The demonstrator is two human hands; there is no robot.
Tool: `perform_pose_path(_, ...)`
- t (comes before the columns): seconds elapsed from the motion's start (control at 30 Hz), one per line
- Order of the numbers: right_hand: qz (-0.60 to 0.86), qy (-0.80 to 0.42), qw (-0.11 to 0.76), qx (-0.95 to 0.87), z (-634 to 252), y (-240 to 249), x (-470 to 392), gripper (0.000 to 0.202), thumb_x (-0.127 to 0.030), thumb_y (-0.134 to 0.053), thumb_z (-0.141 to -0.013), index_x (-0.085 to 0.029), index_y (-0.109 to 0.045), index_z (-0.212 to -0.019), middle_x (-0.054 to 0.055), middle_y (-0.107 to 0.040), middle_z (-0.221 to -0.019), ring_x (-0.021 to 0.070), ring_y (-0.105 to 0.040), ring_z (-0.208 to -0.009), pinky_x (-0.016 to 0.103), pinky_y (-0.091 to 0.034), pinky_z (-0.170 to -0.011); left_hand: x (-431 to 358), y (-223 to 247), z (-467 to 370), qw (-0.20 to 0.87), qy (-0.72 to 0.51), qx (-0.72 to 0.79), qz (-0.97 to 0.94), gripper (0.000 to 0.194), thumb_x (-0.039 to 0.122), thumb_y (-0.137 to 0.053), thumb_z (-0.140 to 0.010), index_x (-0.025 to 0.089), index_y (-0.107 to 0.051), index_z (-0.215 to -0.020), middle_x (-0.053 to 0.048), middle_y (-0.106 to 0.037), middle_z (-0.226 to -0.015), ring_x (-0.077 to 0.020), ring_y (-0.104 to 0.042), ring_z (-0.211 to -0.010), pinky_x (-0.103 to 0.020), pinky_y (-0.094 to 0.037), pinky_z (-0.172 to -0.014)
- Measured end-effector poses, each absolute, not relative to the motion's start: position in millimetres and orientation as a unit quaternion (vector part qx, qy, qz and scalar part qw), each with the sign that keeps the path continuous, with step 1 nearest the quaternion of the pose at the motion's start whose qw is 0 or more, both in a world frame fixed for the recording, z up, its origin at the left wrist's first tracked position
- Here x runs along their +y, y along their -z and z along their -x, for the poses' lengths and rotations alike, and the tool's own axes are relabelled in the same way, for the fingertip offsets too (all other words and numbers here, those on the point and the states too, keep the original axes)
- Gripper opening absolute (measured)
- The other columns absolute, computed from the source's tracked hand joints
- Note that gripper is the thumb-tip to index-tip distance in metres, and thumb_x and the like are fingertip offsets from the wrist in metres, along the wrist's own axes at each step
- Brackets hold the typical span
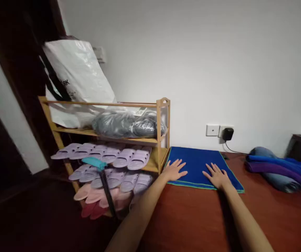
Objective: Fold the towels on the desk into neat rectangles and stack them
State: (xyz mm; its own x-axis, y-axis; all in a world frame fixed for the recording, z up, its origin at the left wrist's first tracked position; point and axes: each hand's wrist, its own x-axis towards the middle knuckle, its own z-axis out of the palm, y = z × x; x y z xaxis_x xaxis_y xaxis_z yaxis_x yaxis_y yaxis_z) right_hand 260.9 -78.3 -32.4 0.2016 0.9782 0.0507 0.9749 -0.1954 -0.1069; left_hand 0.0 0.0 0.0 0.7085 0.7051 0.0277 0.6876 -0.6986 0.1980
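Against the wall, at the far left corner of the red-brown tabletop (192,217), I see a blue cloth (197,161) laid flat, its border green and two green lines showing along its near edge. I have the left hand (175,170) palm-down over the cloth's near left corner, fingers spread wide, gripping nothing. I have the right hand (217,176) palm-down on the near edge, right of its middle, its fingers likewise splayed and holding nothing; the two hands are well apart.

Beyond the cloth's far right corner, a black plug (228,134) sits in the wall beside a white wall plate (212,130). Its cord (235,151) runs rightward to the rolled cloths (278,169), bright blue, purple and grey-blue, piled toward the tabletop's right edge.

Beside the left edge I note a wooden rack (159,136). Its top shelf carries a white bag (78,70), leaning, and a dark bundle (125,124) in clear plastic. Lower down are lilac slippers (122,157) in two rows, then pink slippers (104,197) and red slippers (94,210). Before the rack stands a dark pole with a turquoise top (94,162); I cannot tell what its lower end is.
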Motion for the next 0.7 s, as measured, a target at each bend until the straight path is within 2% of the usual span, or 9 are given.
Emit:
perform_pose_path(0.23,0.771,-0.011,0.081,-0.632,-262.8,30.8,-84.0,0.071,-0.067,-0.017,-0.084,-0.03,-0.018,-0.145,0.002,-0.012,-0.152,0.0186,-0.007,-0.141,0.047,-0.014,-0.111,-1.8,-2.5,-0.4,0.085,-0.047,0.382,-0.919,0.073,0.074,-0.017,-0.085,0.032,-0.021,-0.145,-0.002,-0.011,-0.154,-0.0234,-0.007,-0.14,-0.056,-0.004,-0.109)
perform_pose_path(0.37,0.778,-0.016,0.092,-0.621,-292.1,34.0,-97.3,0.068,-0.067,-0.018,-0.084,-0.033,-0.023,-0.143,-0.001,-0.016,-0.152,0.0175,-0.012,-0.14,0.047,-0.016,-0.111,-3.0,-3.2,-0.1,0.08,-0.045,0.383,-0.919,0.072,0.073,-0.018,-0.085,0.033,-0.022,-0.145,-0.001,-0.012,-0.154,-0.0221,-0.008,-0.14,-0.055,-0.006,-0.109)
perform_pose_path(0.5,0.8,-0.006,0.09,-0.594,-340.9,36.6,-121.8,0.066,-0.063,-0.02,-0.085,-0.031,-0.025,-0.142,0.002,-0.022,-0.15,0.0197,-0.019,-0.138,0.05,-0.022,-0.108,-2.3,-2.4,0.4,0.078,-0.052,0.381,-0.92,0.071,0.073,-0.019,-0.085,0.034,-0.021,-0.145,-0.001,-0.012,-0.154,-0.0222,-0.008,-0.14,-0.055,-0.006,-0.109)
perform_pose_path(0.6,0.802,0.024,0.085,-0.591,-381.1,29.8,-151.5,0.062,-0.061,-0.025,-0.085,-0.028,-0.043,-0.134,0.004,-0.034,-0.145,0.0231,-0.034,-0.132,0.047,-0.03,-0.105,-0.6,-1.2,0.6,0.078,-0.063,0.378,-0.92,0.07,0.072,-0.02,-0.086,0.033,-0.023,-0.145,-0.002,-0.014,-0.153,-0.0233,-0.009,-0.14,-0.056,-0.006,-0.109)
perform_pose_path(0.7,0.823,0.112,0.101,-0.548,-422.1,24.4,-185.7,0.058,-0.048,-0.021,-0.088,-0.015,-0.059,-0.117,0.012,-0.028,-0.147,0.0301,-0.036,-0.128,0.047,-0.029,-0.104,0.9,0.3,0.4,0.075,-0.073,0.373,-0.922,0.07,0.071,-0.022,-0.086,0.032,-0.026,-0.144,-0.003,-0.017,-0.152,-0.0242,-0.012,-0.14,-0.057,-0.008,-0.108)
